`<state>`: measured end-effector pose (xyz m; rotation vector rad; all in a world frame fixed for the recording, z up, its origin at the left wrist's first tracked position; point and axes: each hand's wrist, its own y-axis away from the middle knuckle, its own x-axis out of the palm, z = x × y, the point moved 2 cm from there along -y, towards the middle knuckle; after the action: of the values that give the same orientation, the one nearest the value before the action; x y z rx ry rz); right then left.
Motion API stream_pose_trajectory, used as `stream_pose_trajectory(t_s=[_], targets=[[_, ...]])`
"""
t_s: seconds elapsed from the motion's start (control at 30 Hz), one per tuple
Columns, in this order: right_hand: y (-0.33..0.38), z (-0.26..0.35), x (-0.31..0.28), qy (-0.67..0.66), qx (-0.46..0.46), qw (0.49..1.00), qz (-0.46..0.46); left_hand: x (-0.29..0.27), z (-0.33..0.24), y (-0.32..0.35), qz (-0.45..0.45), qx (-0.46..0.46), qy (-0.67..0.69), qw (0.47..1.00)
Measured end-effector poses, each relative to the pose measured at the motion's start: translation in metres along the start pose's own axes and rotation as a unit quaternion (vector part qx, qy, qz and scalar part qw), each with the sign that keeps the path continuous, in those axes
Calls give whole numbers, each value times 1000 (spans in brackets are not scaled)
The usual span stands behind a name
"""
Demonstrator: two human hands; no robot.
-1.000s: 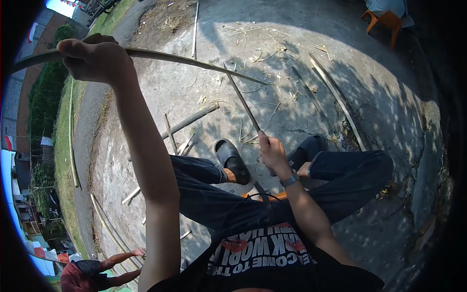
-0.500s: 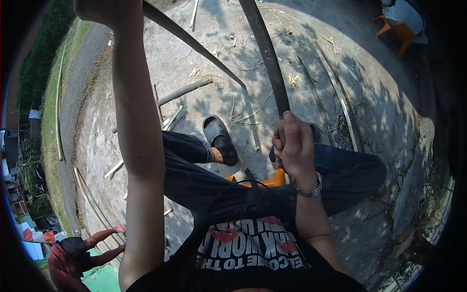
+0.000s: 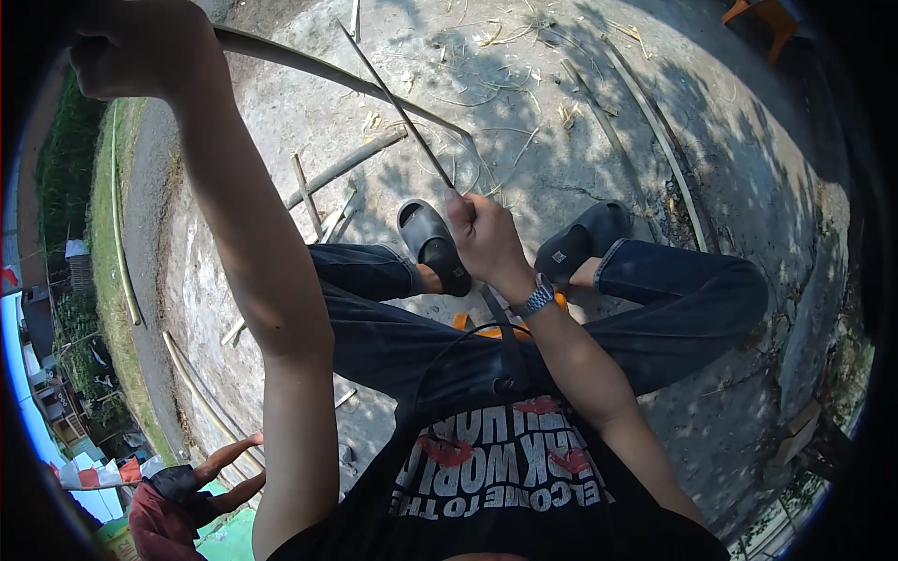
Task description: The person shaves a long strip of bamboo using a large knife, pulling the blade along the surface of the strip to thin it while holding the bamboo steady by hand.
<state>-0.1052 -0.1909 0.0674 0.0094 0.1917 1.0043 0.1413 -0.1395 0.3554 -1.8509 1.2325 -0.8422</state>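
Observation:
At the upper left, my left hand (image 3: 154, 51) is raised and closed, its arm stretched out. From it a long flat bamboo strip (image 3: 327, 75) slants down to the right, its far end near the ground; the hand covers its near end. In front of my lap my right hand (image 3: 486, 238) is closed round the lower end of a long, thin dark blade (image 3: 398, 107). The blade, seen nearly edge-on, points up and left, crossing the strip in this view; whether they touch I cannot tell. Its handle is hidden in my fist.
Bamboo pieces (image 3: 351, 166) and pale shavings (image 3: 486, 37) litter the concrete ground. Long poles (image 3: 659, 140) lie at the right, others at the left. My sandalled feet stand apart, with orange plastic beneath me. Another person (image 3: 164, 519) is at the lower left; an orange chair (image 3: 772, 23) stands at the upper right.
My left hand has moved left and down with the strip. My right hand has swung left and upward, and the blade has turned from broad side to edge. My right foot has come into sight.

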Motion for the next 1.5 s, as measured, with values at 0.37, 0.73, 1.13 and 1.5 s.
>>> stream_pose_trajectory(t_s=[0.37,0.73,1.13,1.5], targets=[[-39,17,34,-34,-26,999,24,-10,70,-32,-67,-5,28,997],[-76,-171,23,156,172,972,15,-19,108,-39,-46,-110,107,987],[-111,-231,15,192,245,950,18,-4,112,-35,35,-87,93,991],[-113,-175,69,124,75,988,-49,-17,129,-61,57,-105,64,991]])
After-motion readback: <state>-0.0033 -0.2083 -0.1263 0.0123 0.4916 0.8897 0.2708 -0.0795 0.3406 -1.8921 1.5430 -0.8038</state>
